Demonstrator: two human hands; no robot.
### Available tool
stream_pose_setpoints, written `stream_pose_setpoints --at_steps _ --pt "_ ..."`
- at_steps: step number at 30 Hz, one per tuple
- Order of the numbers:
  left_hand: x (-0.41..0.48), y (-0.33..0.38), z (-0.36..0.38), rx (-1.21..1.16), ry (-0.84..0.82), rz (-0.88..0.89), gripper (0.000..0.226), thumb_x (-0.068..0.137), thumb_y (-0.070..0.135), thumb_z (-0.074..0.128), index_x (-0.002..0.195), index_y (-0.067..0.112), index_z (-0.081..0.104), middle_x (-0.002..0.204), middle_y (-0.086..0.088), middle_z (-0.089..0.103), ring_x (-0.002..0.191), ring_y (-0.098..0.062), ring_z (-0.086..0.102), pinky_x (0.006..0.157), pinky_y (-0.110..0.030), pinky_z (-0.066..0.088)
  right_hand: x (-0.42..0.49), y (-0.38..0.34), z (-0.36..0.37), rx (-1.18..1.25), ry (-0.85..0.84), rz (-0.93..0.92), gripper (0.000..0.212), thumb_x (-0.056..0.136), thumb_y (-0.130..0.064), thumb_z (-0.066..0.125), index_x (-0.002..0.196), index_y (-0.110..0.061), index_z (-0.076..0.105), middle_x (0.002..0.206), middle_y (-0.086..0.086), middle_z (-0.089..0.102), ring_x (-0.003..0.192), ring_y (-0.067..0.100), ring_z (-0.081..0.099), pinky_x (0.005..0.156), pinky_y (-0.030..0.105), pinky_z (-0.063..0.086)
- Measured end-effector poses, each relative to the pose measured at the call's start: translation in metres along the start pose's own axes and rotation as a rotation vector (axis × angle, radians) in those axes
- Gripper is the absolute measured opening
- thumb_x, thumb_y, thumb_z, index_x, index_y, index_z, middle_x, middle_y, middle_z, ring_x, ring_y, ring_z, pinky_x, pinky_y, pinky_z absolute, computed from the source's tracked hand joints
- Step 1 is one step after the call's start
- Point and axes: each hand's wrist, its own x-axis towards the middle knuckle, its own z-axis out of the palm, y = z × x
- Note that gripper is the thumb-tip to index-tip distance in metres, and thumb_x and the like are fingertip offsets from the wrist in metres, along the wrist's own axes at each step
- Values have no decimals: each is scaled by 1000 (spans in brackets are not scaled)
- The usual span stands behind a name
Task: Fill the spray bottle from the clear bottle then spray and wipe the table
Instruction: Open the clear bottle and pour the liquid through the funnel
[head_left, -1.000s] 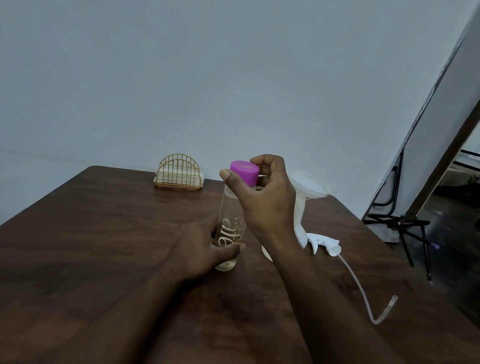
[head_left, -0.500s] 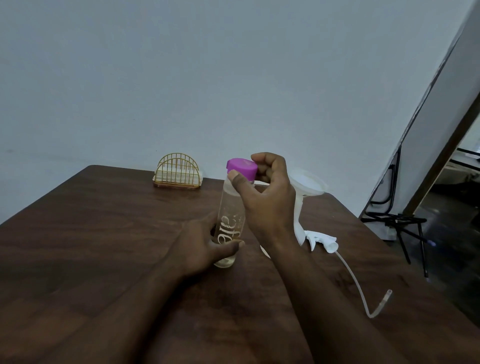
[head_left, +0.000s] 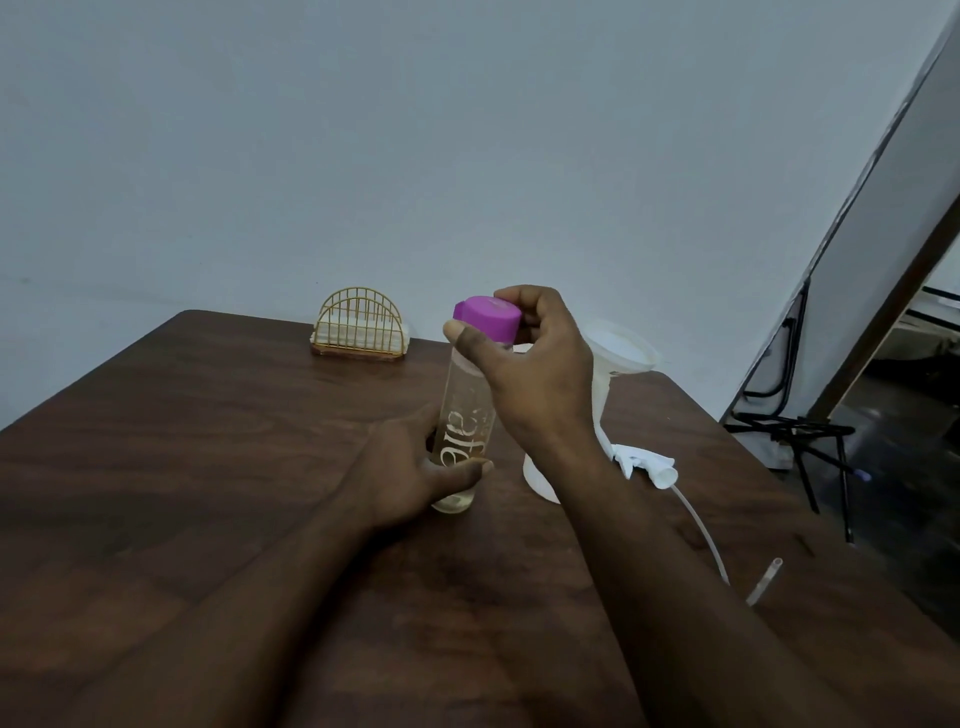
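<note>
1. Dark brown wood-grain table (head_left: 182, 493): fills the near and middle field and carries every item below.
2. Left hand (head_left: 405, 467): fingers and thumb curled round the lower body of the bottle in item 4, holding it on the table.
3. Right hand (head_left: 540, 374): thumb and curled fingers pinch the cap in item 8 from the right.
4. Tall clear cylindrical bottle with pale lettering (head_left: 462, 410): near the table's centre, standing almost upright, a little pale liquid at its base.
5. White plastic spray bottle (head_left: 537, 480): just right of the clear bottle, largely hidden by the right forearm, with a white translucent funnel (head_left: 621, 348) in its mouth.
6. Gold wire arched napkin holder holding white napkins (head_left: 358, 327): far edge, left of the bottles.
7. White trigger spray head (head_left: 647, 462) with a clear dip tube (head_left: 701, 525): lying on the table, right of the spray bottle.
8. Purple plastic cap (head_left: 485, 317): at the clear bottle's mouth, slightly tilted.
</note>
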Motion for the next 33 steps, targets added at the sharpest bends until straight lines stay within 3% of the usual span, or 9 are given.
stream_pose_setpoints --at_steps 3,7,10,15,20,26,31,33 --pt "-1 0 -1 2 4 -12 41 67 71 76 102 60 57 100 41 66 89 14 66 67 -10 46 1 -2 -2 47 -23 17 48 82 -34 89 122 -24 66 113 -12 69 99 3 66 82 22 55" --pt "-1 0 -1 -19 1 -45 47 67 72 77 104 49 62 101 36 69 89 12 67 69 -15 49 0 -1 -2 73 -55 6 43 88 -25 84 126 -21 66 115 -10 70 104 4 65 85 26 57" --pt "-1 1 -2 9 -2 -46 46 66 73 76 104 52 59 100 39 67 89 14 65 69 -16 48 -1 1 -3 127 -69 25 39 92 -21 80 127 -20 66 118 -9 70 108 5 65 92 34 58" --pt "0 1 -1 29 -7 -55 50 66 73 74 109 53 58 97 30 71 89 12 66 71 -18 50 0 1 -7 244 -158 84 38 96 -16 70 132 -19 62 128 6 68 121 25 64 106 51 53" --pt "-1 1 -1 15 -21 -55 53 69 71 76 114 47 62 100 28 73 89 9 68 75 -22 53 0 -5 -8 46 -123 -8 49 89 -32 84 131 -23 61 128 -6 66 112 9 64 94 36 58" --pt "0 -1 0 36 -16 -74 62 67 71 76 119 41 63 100 23 74 88 8 67 78 -26 56 6 -8 -10 70 -67 -7 36 87 -30 85 118 -22 70 111 -9 73 99 6 69 83 24 57" --pt "0 -3 0 33 -11 -62 57 69 68 76 118 41 64 100 26 73 88 8 68 79 -28 56 3 -4 -10 97 -94 7 24 94 -22 78 116 -20 71 112 -8 73 105 10 68 92 36 58" --pt "0 -2 0 26 -14 -53 55 70 67 76 117 41 64 100 27 73 89 8 69 79 -28 57 3 -4 -10 99 -112 13 25 94 -25 78 118 -21 70 113 -8 73 105 10 67 92 34 58"
